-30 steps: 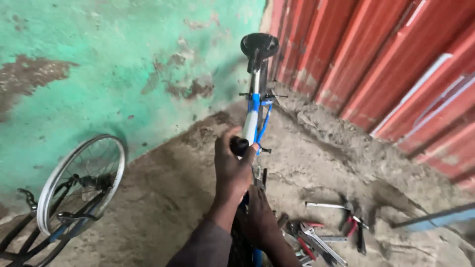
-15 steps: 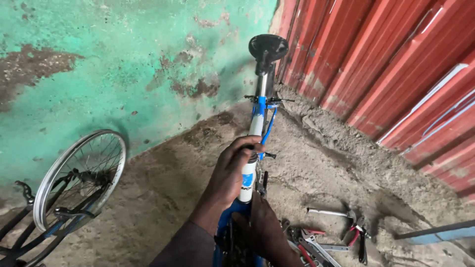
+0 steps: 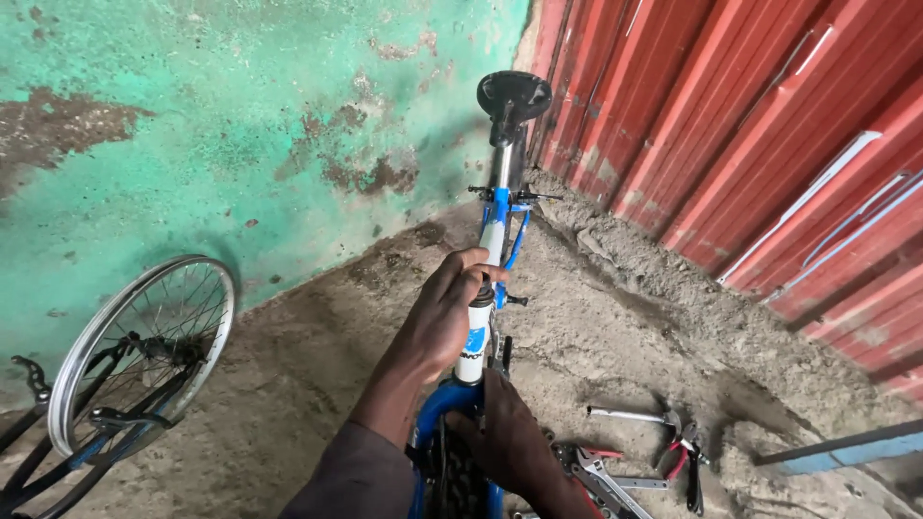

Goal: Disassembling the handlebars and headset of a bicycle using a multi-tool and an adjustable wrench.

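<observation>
A blue and white bicycle frame [image 3: 493, 240] stands upside down on the dirt floor [image 3: 288, 384], its black saddle [image 3: 514, 94] resting near the corner where the flaking green wall [image 3: 240, 125] meets the red corrugated sheeting [image 3: 750, 125]. The left hand [image 3: 444, 312] is closed around the white tube of the frame, fingers wrapped over its top side. The right hand [image 3: 510, 437] sits lower, just beside the blue fork-like part and a knobbly black tyre [image 3: 452, 481]; its fingers seem pressed against the frame, though from this angle I cannot tell whether it is gripping or only resting there. To the right of the hands, tools lie scattered on the floor: a hammer [image 3: 630, 416], red-handled pliers [image 3: 685, 452] and a spanner [image 3: 596, 473], close together. Farther right a blue-grey bar [image 3: 846, 444] lies on the ground. At the left, well apart from the frame, a spoked silver wheel [image 3: 144, 351] leans by the green wall.
</observation>
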